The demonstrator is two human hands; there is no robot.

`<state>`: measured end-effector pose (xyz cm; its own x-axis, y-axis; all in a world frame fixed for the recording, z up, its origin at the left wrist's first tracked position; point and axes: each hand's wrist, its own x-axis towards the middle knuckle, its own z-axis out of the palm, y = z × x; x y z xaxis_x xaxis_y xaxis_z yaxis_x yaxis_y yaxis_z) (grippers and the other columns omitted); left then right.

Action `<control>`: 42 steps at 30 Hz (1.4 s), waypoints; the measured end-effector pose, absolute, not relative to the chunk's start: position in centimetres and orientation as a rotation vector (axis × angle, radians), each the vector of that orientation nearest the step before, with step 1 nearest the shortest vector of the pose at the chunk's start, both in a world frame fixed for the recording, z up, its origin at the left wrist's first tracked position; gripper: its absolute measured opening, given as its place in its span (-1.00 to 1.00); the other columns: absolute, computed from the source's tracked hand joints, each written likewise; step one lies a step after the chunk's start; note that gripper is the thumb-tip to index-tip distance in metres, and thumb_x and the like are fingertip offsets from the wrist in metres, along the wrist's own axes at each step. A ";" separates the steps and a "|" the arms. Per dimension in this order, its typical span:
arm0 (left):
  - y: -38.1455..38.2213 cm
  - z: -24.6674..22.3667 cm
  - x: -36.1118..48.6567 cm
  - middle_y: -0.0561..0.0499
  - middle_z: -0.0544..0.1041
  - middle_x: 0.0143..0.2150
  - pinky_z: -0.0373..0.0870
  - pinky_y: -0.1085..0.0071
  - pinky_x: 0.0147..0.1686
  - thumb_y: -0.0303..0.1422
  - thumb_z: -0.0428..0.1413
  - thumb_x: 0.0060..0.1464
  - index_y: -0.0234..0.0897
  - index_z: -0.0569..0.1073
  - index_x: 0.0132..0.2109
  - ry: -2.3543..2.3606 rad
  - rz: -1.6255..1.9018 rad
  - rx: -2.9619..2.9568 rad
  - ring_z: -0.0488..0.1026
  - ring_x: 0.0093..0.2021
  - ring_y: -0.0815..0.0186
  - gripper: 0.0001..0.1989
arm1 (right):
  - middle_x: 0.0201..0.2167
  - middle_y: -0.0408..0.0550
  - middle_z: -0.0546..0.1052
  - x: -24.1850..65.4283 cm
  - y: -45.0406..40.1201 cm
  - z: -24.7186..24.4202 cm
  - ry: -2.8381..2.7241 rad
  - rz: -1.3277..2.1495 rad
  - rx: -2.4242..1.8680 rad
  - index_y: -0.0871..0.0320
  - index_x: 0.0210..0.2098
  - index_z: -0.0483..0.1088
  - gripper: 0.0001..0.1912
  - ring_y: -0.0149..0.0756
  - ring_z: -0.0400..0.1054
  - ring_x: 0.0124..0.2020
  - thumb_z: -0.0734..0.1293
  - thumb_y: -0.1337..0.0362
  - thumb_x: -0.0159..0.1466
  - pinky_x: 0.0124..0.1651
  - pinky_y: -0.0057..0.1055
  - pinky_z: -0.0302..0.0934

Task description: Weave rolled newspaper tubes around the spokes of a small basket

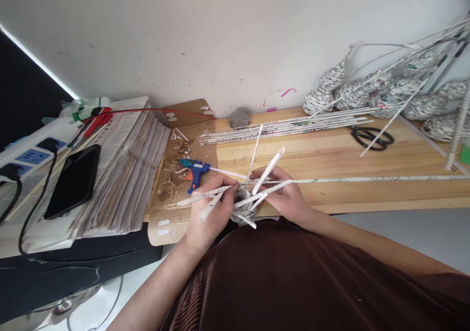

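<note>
A small round weave of rolled newspaper tubes point(246, 213) is held close to my body at the table's front edge, its dark opening facing up. White paper tube ends point(270, 170) stick out from it in several directions. My left hand point(211, 216) is closed at its left side, thumb and fingers pinching the tubes by the rim. On the other side, my right hand point(288, 202) is closed around the weave, its fingers partly hidden behind the tubes. One long paper tube point(367, 179) runs from the weave far to the right across the table.
Left of the hands, a blue glue gun point(198, 172) lies on scrap-strewn cardboard point(172, 174). Loose paper tubes point(286, 128) lie behind, near black scissors point(372, 138). Woven paper pieces point(352, 93) stand at the back right. A newspaper stack point(128, 174) bears a phone point(75, 180) and power strip point(31, 157).
</note>
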<state>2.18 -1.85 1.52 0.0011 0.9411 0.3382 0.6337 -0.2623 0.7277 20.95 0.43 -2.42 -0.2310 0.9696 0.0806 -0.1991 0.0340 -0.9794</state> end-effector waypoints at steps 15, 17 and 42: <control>-1.9 1.3 2.7 0.06 0.59 -0.40 0.45 0.42 -0.30 -0.40 0.14 0.22 -0.21 0.52 -0.31 1.629 1.167 1.901 0.54 -0.36 0.31 -0.89 | -0.06 0.06 0.61 22.1 -0.6 -2.7 -1.527 0.962 -0.831 0.09 -0.28 0.61 -0.94 -0.13 0.51 0.03 0.44 0.28 0.28 0.08 -0.17 0.44; -1.9 1.1 2.8 0.04 0.61 -0.35 0.46 0.39 -0.24 -0.39 0.12 0.24 -0.21 0.51 -0.28 1.609 1.203 1.922 0.56 -0.30 0.28 -0.89 | -0.08 0.06 0.62 22.0 -0.6 -2.9 -1.525 0.982 -0.817 0.08 -0.26 0.61 -0.93 -0.11 0.49 0.06 0.44 0.28 0.28 0.08 -0.16 0.43; -2.2 1.0 2.8 -0.02 0.64 -0.18 0.50 0.31 -0.01 -0.44 0.11 0.23 -0.21 0.57 -0.15 1.626 1.257 1.894 0.59 -0.13 0.25 -0.86 | -0.57 -0.14 0.53 19.5 -1.2 -2.6 -0.680 1.956 -0.984 0.18 -0.37 0.51 -0.78 -0.39 0.46 -0.61 0.47 0.13 0.15 -0.64 -0.57 0.27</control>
